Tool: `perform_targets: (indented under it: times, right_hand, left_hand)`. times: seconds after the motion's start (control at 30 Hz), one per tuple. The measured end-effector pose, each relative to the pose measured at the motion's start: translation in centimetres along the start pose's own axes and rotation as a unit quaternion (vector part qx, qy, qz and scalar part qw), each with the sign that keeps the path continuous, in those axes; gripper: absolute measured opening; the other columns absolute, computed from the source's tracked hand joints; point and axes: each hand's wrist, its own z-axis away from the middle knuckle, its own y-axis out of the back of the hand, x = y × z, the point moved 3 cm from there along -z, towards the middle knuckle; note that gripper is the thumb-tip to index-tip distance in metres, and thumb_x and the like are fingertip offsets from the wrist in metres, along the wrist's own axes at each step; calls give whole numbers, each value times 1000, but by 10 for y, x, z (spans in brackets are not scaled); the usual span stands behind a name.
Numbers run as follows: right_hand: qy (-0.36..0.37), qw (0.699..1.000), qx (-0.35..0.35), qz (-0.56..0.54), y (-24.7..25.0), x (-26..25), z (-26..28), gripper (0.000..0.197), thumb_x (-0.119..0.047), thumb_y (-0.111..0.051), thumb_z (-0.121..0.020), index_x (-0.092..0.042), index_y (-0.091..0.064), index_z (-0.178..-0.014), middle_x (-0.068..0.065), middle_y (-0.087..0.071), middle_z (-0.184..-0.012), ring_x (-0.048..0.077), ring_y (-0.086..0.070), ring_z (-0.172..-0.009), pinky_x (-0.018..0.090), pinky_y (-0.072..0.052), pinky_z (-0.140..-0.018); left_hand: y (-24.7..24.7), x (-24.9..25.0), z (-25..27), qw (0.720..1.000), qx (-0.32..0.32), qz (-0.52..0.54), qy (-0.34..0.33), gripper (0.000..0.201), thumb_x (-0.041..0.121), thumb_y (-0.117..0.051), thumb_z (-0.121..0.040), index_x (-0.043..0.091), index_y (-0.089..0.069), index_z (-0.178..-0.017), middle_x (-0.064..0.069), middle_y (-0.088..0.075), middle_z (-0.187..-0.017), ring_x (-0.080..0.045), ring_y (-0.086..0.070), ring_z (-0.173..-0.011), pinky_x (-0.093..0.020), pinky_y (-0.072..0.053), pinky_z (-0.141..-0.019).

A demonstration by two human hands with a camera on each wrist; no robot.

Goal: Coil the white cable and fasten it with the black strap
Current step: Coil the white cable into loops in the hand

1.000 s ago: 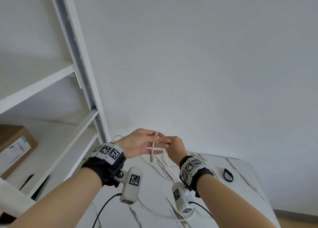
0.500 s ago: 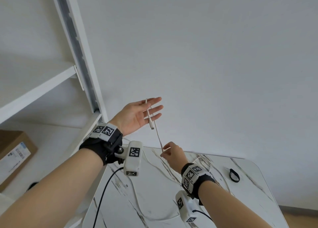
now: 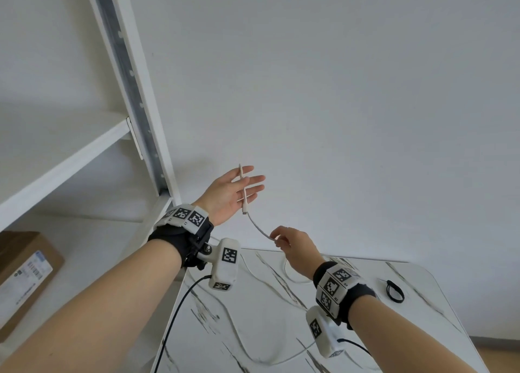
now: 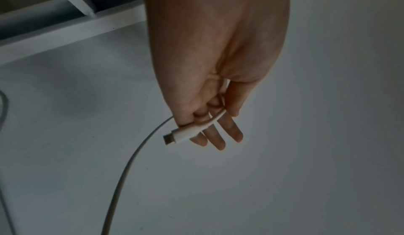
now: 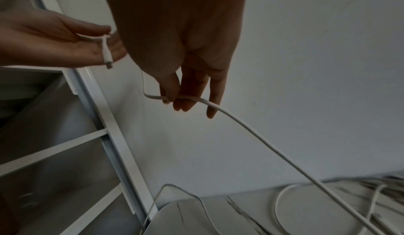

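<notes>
Low on the table (image 3: 416,344) most of the white cable (image 3: 254,224) lies loose, the black strap (image 3: 394,290) beside it. Higher up, the right hand (image 3: 295,246) pinches the cable, and the left hand (image 3: 229,195), fingers straight, holds the plug end. Coiling has only begun; next comes looping cable around the left hand.

Strap (image 3: 395,290) on table (image 3: 422,330), right of cable (image 3: 257,226); shelving (image 3: 135,91) left.

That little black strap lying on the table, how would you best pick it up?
Pinch one side of the black strap from above with the right hand, which is nearer. It lies flat on the table as a thin closed loop, so fingers likely need to nip across the band rather than scoop under it.
</notes>
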Motion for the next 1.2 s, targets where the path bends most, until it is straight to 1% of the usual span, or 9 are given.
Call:
perform_targets:
  times: [0.27,0.4,0.57,0.67,0.73,0.83,1.0,1.1,1.2]
  right_hand:
    - [113,992,1,58,23,-29,-1,23,-13,-45,-97,-15,-65,-106,1,-52,-90,19,-48,-77,25,-36,-71]
    - [137,989,10,55,32,-39,-4,22,-13,-47,-96,-14,-66,-106,1,-50,-91,18,-48,-78,23,-35,-72]
    - [167,985,18,35,42,-49,-7,21,-13,-50,-95,-14,-70,-103,4,-49,-87,16,-47,-72,6,-33,-64]
    - [163,986,22,17,47,-53,-10,21,-10,-50,-94,-13,-70,-102,6,-51,-89,11,-49,-70,5,-35,-64]
    - [154,988,21,12,49,-56,-12,22,-6,-47,-94,-9,-67,-103,6,-52,-94,11,-51,-75,3,-37,-67]
    - [152,988,12,23,50,-59,-15,24,-4,-42,-95,-8,-63,-106,1,-51,-95,1,-47,-74,1,-36,-69]
    - [105,994,20,-27,63,-53,-20,9,-17,-62,-88,-14,-64,-96,-8,-55,-80,6,-50,-67,11,-39,-60]
    - [89,995,21,-45,68,-47,-24,9,-20,-70,-82,-16,-66,-89,-9,-59,-76,2,-51,-58,9,-39,-53]
    - [89,994,24,-66,69,-45,-27,4,-15,-69,-82,-13,-70,-86,-11,-62,-74,-4,-54,-56,10,-39,-55]
  left_hand:
    - [1,-15,-8,995,2,-95,-13,18,7,-46,-98,13,-60,-107,-8,-70,-109,-25,-65,-106,-34,-45,-99]
    - [1,-25,-8,990,1,-138,-3,22,8,-43,-99,11,-57,-116,-10,-69,-108,-25,-67,-100,-33,-47,-95]
    - [0,-36,-7,984,2,-178,31,25,9,-46,-98,7,-57,-121,-12,-70,-102,-28,-69,-91,-34,-52,-91]
    - [0,-44,-4,981,-18,-184,61,25,8,-44,-99,1,-57,-119,-13,-70,-95,-24,-72,-78,-32,-55,-86]
    - [-3,-46,1,979,-34,-184,86,24,12,-44,-100,0,-60,-112,-14,-69,-91,-19,-70,-66,-26,-58,-72]
    - [-4,-47,5,974,-33,-190,120,23,13,-49,-98,-3,-61,-110,-12,-66,-80,-16,-56,-50,-25,-51,-56]
    - [-2,-48,9,970,-28,-176,166,25,5,-40,-97,-4,-58,-112,-7,-53,-70,-12,-40,-45,-27,-42,-56]
    - [-4,-48,12,970,-47,-140,192,33,17,-37,-100,-5,-56,-115,0,-47,-59,-10,-36,-42,-26,-39,-58]
    - [-10,-49,16,963,-77,-137,221,44,32,-35,-101,-4,-56,-113,3,-37,-52,-10,-31,-41,-25,-36,-57]
